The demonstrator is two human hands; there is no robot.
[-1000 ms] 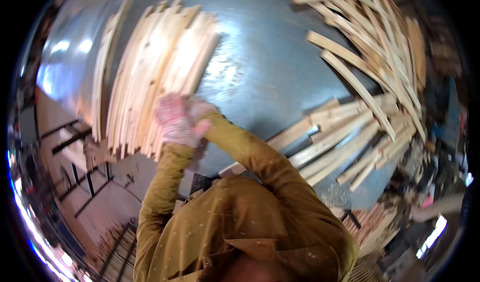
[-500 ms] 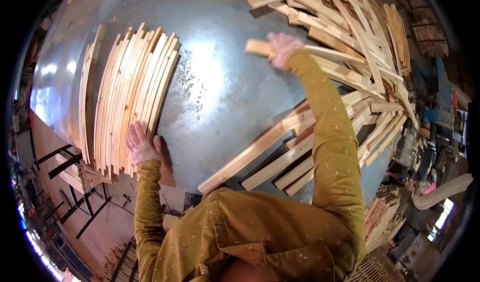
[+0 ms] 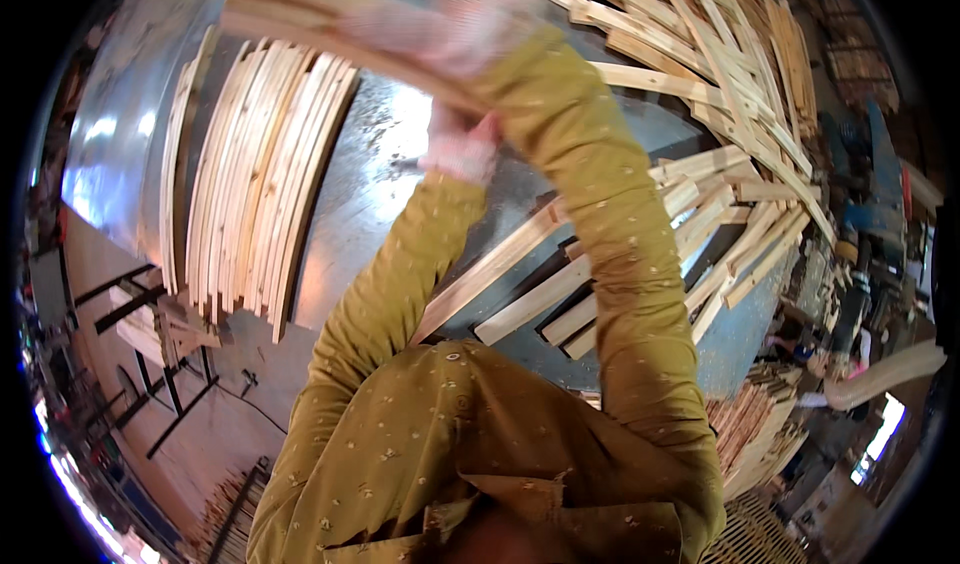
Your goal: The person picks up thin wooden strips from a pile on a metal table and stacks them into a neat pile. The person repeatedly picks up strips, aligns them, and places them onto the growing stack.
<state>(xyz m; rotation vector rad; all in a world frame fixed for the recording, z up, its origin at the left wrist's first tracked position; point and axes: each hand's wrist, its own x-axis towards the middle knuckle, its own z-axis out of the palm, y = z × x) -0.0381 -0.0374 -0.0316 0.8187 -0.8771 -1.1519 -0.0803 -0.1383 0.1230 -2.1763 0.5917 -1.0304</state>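
Observation:
My right hand (image 3: 450, 29), in a pale glove and smeared by motion, grips a wooden strip (image 3: 290, 26) lifted over the far part of the metal table. Blur hides whether one strip or two are in it. Just below that strip, my left hand (image 3: 462, 149) reaches up from the near side; its fingers are partly hidden behind the wood, and I cannot tell if they touch it. To the left, several strips lie side by side in a neat row (image 3: 255, 174), with a few more (image 3: 180, 179) set a little apart from it.
A jumbled pile of strips (image 3: 690, 44) covers the table's right side. Nearer me, several strips (image 3: 530, 294) point toward the table's front edge. The shiny metal table (image 3: 350, 214) shows between row and pile. A pale hose (image 3: 885, 379) and machinery stand at far right.
My right hand has swung left and away from me, bringing the strip off the pile's edge. My left hand has left the row and moved right, up to the strip.

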